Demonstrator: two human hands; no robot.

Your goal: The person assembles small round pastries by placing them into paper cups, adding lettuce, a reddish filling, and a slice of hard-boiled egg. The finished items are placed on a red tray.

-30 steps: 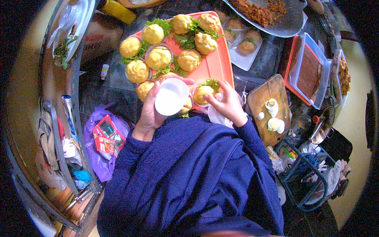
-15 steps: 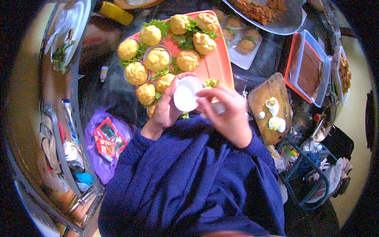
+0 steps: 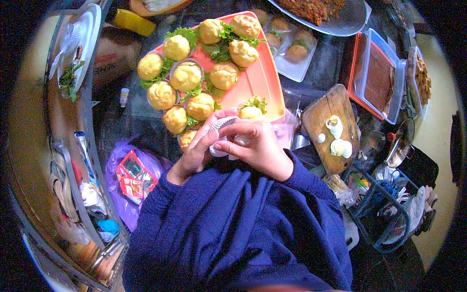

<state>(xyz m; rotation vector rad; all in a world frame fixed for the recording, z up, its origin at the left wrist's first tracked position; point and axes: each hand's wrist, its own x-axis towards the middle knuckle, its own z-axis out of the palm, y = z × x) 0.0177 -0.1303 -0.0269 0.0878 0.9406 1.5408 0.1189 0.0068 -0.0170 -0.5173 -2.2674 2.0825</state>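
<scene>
A white fluted paper cupcake liner (image 3: pixel 223 123) is tilted on its side between my two hands, close to my body. My left hand (image 3: pixel 190 155) is closed around its left side. The fingers of my right hand (image 3: pixel 262 147) are bent and pressed in at its right side. Whether it is one liner or a stack, I cannot tell. Just beyond my hands is an orange tray (image 3: pixel 262 78) with several golden filled buns (image 3: pixel 186 77) on it, some in paper liners, with lettuce (image 3: pixel 185 35) showing. Another bun (image 3: pixel 250 112) lies near my right fingers.
To the right, a wooden cutting board (image 3: pixel 325 117) bears peeled egg pieces (image 3: pixel 335 146). Beyond it are a red-rimmed plastic container (image 3: pixel 352 80) and a large dish of reddish filling (image 3: pixel 311 9). A purple bag (image 3: pixel 114 168) lies left; a wire basket (image 3: pixel 384 209) stands right.
The liner, seen from its open round face before, is now turned nearly edge-on and lower. My right hand has come left and closed in against it. The whole view has shifted slightly.
</scene>
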